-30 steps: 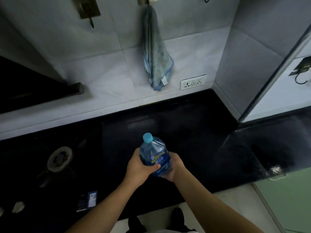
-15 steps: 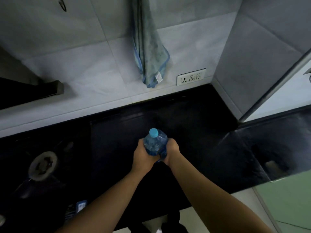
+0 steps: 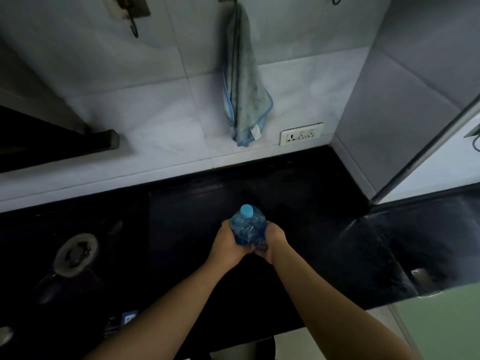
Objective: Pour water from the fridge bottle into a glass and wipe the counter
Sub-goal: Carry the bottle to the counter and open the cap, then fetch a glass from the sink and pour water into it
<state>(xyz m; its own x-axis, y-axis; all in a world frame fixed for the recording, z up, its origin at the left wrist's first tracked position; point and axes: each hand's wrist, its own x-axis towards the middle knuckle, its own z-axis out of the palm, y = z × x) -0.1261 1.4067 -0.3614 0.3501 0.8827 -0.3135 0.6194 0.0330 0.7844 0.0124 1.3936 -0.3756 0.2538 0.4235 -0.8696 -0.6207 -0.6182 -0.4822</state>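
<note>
Left of our hands, well apart, a stove burner (image 3: pixel 75 254) sat in the black counter (image 3: pixel 181 229), with a small blue-and-white sticker (image 3: pixel 129 318) nearer us by the front edge. No glass showed there or anywhere else, so we judged the task early: bottle fetched and at the counter, cap on, nothing poured, nothing wiped. Left to do, as we read it: get a glass, uncap, pour, then wipe.

Our left hand (image 3: pixel 228 245) wrapped the left side of the blue water bottle (image 3: pixel 248 228), fingers curled round the body in a narrow grip. The bottle stood upright between both hands, over the middle of the counter. Whether its base touched the surface we could not tell, because the hands hid it. The light blue cap (image 3: pixel 246 211) sat on top, above both hands, and neither hand was on it. Our right hand (image 3: pixel 272 241) clasped the right side, fingers curled round the lower body, close to the left hand's fingers at the front.

Beyond the hands, up on the tiled wall (image 3: pixel 155 113), a grey-blue cloth (image 3: pixel 244 100) hung untouched, well apart from both hands. We guessed it was the wiping cloth. Just right of its lower end sat a white wall socket (image 3: pixel 301 133). Farther right of the right hand the counter ran on, glossy, to a pale green surface (image 3: pixel 441 320) at the near corner. We saw no spill, though the counter was dark and hard to read.
</note>
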